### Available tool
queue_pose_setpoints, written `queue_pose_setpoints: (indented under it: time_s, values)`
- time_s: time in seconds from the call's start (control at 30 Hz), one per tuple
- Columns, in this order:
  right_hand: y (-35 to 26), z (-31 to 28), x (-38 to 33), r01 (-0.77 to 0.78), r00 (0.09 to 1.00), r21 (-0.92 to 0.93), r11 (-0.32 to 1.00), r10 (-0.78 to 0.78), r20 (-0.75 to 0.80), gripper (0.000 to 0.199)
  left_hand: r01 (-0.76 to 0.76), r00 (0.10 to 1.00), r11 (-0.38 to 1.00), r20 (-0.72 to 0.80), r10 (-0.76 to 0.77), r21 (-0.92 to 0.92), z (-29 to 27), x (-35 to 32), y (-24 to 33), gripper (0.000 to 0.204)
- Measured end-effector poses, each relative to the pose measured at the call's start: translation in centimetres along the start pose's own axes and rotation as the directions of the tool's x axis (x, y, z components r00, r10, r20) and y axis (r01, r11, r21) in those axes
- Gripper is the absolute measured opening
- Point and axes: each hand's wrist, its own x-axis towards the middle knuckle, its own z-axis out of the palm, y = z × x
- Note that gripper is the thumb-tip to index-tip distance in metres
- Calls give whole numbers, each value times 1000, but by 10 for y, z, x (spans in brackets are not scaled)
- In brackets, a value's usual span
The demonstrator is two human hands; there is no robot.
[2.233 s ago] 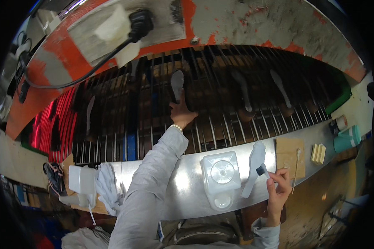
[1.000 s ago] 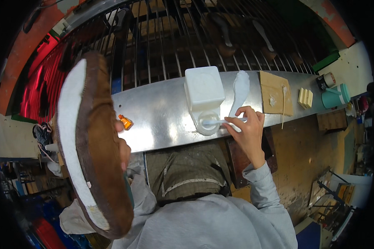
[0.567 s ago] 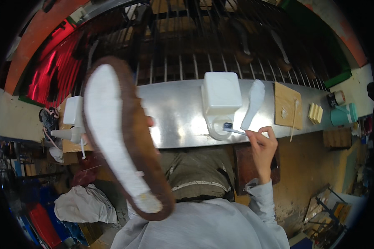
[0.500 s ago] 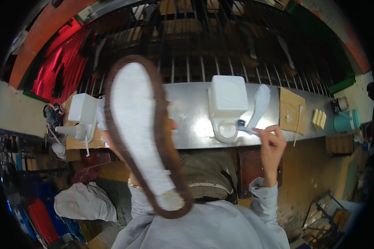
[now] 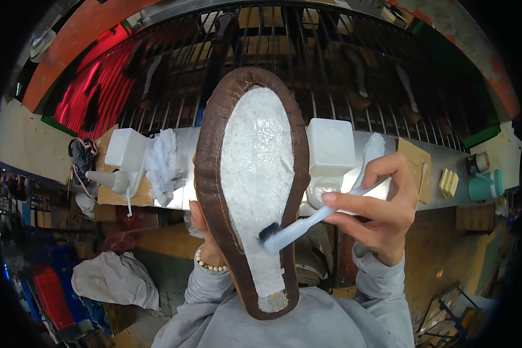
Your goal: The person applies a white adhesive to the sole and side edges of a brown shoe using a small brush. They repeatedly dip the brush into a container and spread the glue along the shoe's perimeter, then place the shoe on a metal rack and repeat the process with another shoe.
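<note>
A brown shoe upper (image 5: 250, 185) with a white underside is held up close to my face, sole side toward me. My left hand (image 5: 206, 235) grips it from behind and is mostly hidden; a bead bracelet shows at the wrist. My right hand (image 5: 383, 211) holds a light-blue brush (image 5: 307, 223) whose dark bristles touch the white underside near the heel end. A white square container (image 5: 329, 148) stands on the metal bench (image 5: 182, 185) behind the shoe.
A rack of dark metal bars (image 5: 307, 64) with shoe lasts rises behind the bench. A white rag (image 5: 162, 162) and a white bottle with a nozzle (image 5: 119, 174) lie left. A wooden board (image 5: 414, 168), yellow blocks (image 5: 448, 182) and a teal cup (image 5: 484, 185) sit right.
My left hand took the shoe from the rack and brought it close to my face, sole up. My right hand dipped the brush at the container and now touches it to the sole.
</note>
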Motion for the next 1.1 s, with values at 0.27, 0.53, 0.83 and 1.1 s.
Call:
queue_pose_setpoints:
  time_s: [0.27,0.53,0.83,1.1]
  values:
    - [25,24,-15,-166,971,14,986,165,-172,36,166,969,985,-177,-170,-41,8,-1,-10,95]
    - [11,11,-105,-475,878,157,866,456,144,29,156,964,945,-163,-209,-288,-1,13,-12,84]
    - [60,19,-146,-340,898,-484,806,431,87,18,389,921,883,144,-362,-263,-84,42,51,81]
    - [56,22,-168,-431,869,-482,763,495,7,23,59,998,970,-10,-63,-235,-100,70,56,90]
